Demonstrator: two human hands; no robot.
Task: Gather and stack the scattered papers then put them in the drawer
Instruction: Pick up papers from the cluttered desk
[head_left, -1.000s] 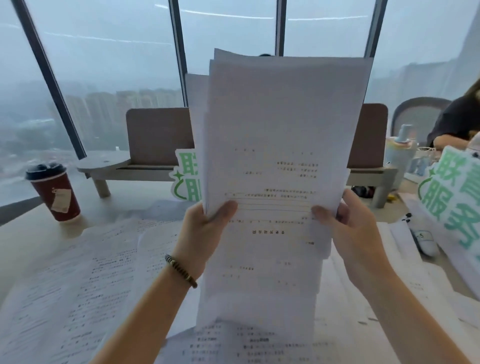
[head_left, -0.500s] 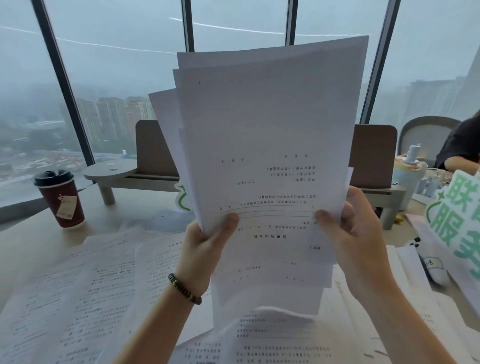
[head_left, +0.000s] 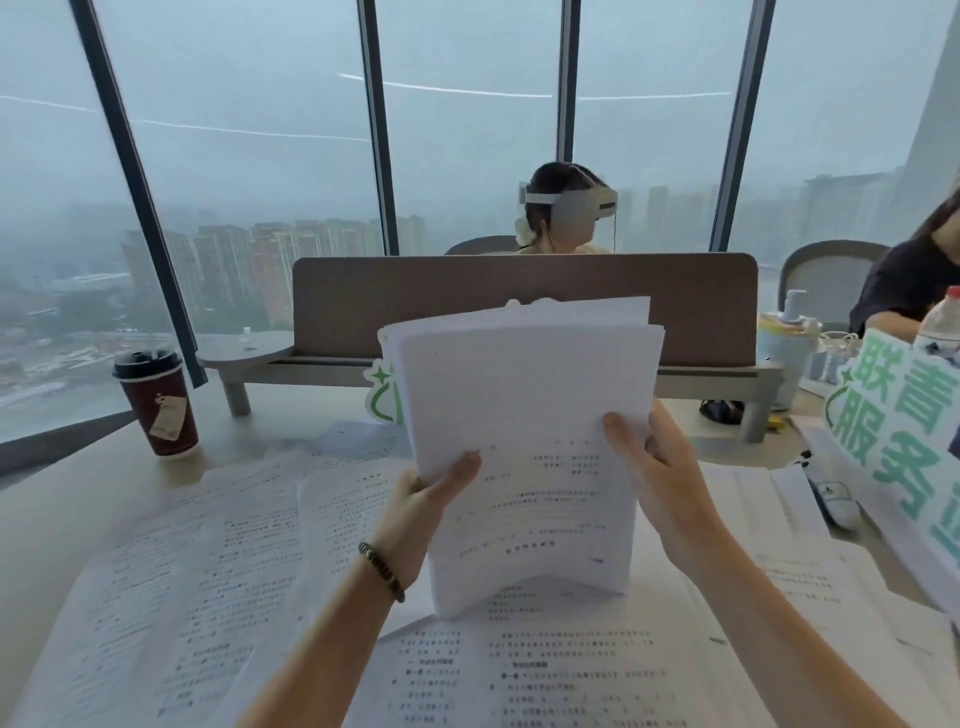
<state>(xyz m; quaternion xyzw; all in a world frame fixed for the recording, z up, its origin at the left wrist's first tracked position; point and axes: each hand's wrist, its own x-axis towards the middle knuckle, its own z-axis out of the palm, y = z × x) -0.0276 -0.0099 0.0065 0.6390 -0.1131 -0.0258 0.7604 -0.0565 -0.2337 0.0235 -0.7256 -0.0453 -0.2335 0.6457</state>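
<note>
- Head view: stack (head_left: 524, 415) now dropping low vs 0.5 s ago, bottom edge tapping loose sheets (head_left: 208, 545) on desk (head_left: 62, 509) – squaring up.
- Left hand (head_left: 415, 514) & right hand (head_left: 660, 467) gripping stack's sides.
- Sheets lying scattered near & left; drawer not in view.

Upright white paper stack (head_left: 524, 415) — bottom edge on scattered printed sheets (head_left: 208, 561) (overlapping).

We see both forearms bare, with no sleeves reaching them. On the left hand (head_left: 415, 512), well back from the fingers at the wrist, sits a bracelet (head_left: 382, 570) of small dark beads. The right hand (head_left: 655, 475) wears nothing.
</note>
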